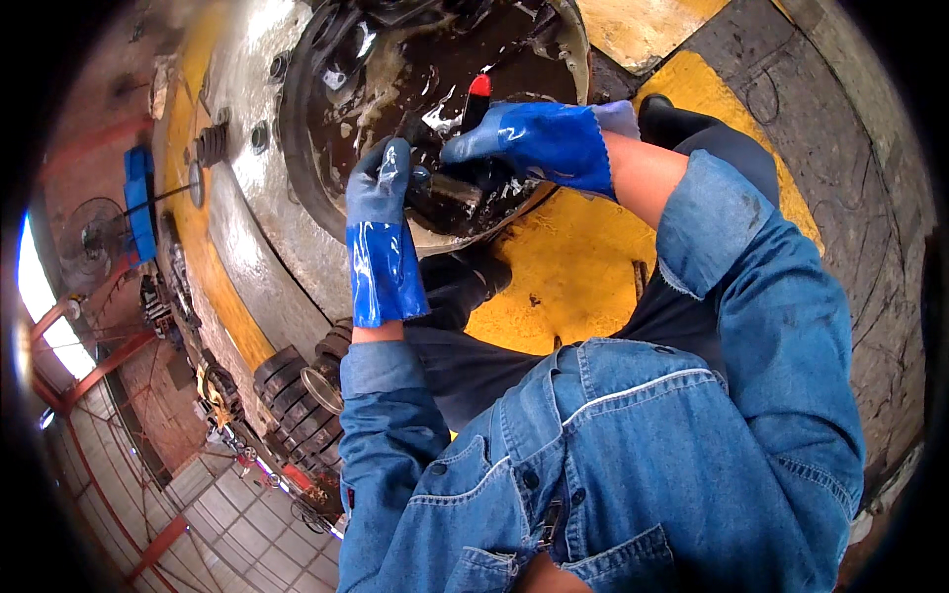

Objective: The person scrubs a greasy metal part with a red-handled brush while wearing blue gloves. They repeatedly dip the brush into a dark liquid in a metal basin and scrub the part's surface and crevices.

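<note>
Both my hands wear blue rubber gloves and work over a round basin (pixel 297 158) of dark, oily liquid. My right hand (pixel 534 146) is closed round a tool with a black handle and a red end (pixel 480 87); its working end is hidden. My left hand (pixel 381 188) sits at the basin's near left, fingers closed on a dark, wet metal part (pixel 445 198), roughly cylindrical, just under the right hand. Where the part ends and the liquid begins is hard to make out.
More dark, wet parts (pixel 395 15) lie at the basin's far side. Yellow-painted plate (pixel 554 277) lies beneath my legs. To the left are a grey metal surface (pixel 257 208), a stack of black ridged rings (pixel 297 405) and a fan (pixel 94 237).
</note>
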The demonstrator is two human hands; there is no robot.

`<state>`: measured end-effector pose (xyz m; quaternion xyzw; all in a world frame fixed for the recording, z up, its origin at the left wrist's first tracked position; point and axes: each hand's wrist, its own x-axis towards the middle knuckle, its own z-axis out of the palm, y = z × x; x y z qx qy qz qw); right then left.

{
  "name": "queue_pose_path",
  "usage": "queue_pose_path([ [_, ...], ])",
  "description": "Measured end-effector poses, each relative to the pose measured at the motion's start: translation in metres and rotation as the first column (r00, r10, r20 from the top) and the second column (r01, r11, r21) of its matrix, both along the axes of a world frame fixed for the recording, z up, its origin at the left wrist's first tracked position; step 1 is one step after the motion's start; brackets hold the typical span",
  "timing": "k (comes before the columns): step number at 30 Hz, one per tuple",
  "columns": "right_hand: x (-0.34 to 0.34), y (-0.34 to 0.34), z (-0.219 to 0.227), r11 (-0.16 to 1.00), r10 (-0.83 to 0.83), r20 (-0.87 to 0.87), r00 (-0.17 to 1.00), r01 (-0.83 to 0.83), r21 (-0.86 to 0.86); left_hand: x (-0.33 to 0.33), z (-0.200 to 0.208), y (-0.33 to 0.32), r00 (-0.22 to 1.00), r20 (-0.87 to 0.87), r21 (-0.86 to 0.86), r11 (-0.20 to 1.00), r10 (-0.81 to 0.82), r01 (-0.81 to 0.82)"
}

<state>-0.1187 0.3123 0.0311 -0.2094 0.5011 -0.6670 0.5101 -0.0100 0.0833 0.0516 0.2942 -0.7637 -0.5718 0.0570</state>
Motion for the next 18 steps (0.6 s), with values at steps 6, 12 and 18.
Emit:
queue_pose_path([
  [6,-0.008,-0.045,-0.013,0.885,0.337,-0.615,0.713,-0.017,0.465,-0.014,0.013,-0.014,0.974,0.227,0.133,0.991,-0.023,-0.008],
  [12,0.004,-0.041,-0.014,0.963,0.098,-0.850,0.517,0.167,0.212,-0.013,0.032,-0.010,0.924,0.337,0.108,0.982,-0.180,0.152],
  [18,-0.013,-0.042,-0.034,0.975,0.184,-0.206,0.961,-0.151,0.165,-0.021,0.028,-0.011,0.908,0.352,0.023,0.972,-0.227,0.234],
])
